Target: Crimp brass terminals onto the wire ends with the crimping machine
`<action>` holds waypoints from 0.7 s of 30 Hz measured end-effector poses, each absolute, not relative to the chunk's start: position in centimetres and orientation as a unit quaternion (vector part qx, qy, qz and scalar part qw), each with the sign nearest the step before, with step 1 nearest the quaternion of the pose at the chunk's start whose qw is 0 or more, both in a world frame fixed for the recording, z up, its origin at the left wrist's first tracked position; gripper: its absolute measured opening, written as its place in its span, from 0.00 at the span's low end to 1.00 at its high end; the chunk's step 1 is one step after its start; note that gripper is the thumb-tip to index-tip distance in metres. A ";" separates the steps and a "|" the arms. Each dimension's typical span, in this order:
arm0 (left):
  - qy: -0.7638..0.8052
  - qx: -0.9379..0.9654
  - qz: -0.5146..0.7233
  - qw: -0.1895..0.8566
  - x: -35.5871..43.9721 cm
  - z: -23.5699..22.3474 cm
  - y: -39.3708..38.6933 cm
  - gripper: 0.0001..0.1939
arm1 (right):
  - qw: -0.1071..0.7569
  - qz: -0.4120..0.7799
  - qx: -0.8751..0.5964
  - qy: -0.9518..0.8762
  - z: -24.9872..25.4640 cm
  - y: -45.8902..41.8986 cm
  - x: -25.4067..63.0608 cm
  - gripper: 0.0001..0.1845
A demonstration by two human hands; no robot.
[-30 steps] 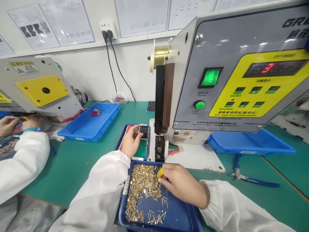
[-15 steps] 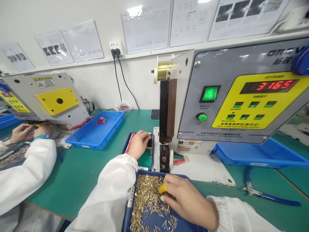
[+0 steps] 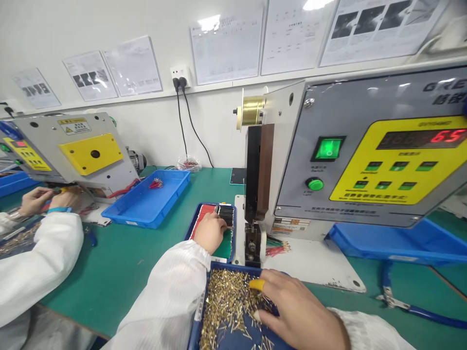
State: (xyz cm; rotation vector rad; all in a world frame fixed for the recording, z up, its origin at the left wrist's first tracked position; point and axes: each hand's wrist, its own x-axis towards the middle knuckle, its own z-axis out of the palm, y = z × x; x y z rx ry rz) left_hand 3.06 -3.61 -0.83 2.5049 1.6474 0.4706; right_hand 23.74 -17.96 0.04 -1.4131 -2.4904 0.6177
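My left hand (image 3: 210, 233) rests with its fingertips on a bundle of black-ended wires (image 3: 226, 215) in a blue tray (image 3: 191, 228). Whether those fingers grip anything is hidden. My right hand (image 3: 295, 311) sits over a loose heap of brass terminals (image 3: 229, 306) in a second blue tray (image 3: 195, 323). A yellow finger cot (image 3: 257, 285) covers one fingertip, and the fingers stand apart with nothing visible between them. Just beyond both trays stands the crimping head (image 3: 252, 243) of a terminal crimping machine (image 3: 365, 160), with its green switch lit.
A few crimped red and green wires (image 3: 277, 247) lie on the machine's white base. Blue-handled pliers (image 3: 408, 306) and a blue tray (image 3: 379, 248) are at right. At left, a co-worker's hands (image 3: 47, 200) work at another machine (image 3: 76, 150), beside a blue tray (image 3: 146, 206).
The view has drifted, so the bench sits lower and further right in the picture. My left hand has moved down onto the wires. The machine's red display shows different digits.
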 end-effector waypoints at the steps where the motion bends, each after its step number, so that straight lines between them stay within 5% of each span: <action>1: 0.549 0.823 0.140 0.047 3.0 -0.8 -3.7 0.10 | 0.100 0.210 -0.480 -0.846 -0.1 -17.9 23.7 0.14; 5: 0.552 0.827 0.098 0.048 2.9 -0.8 -3.7 0.11 | 0.092 0.197 -0.493 -0.843 -0.7 -17.7 23.3 0.02; 21: 0.526 0.830 0.180 0.050 2.8 -2.0 -3.6 0.11 | 0.208 0.220 -0.505 -0.808 -0.6 -17.3 23.0 0.10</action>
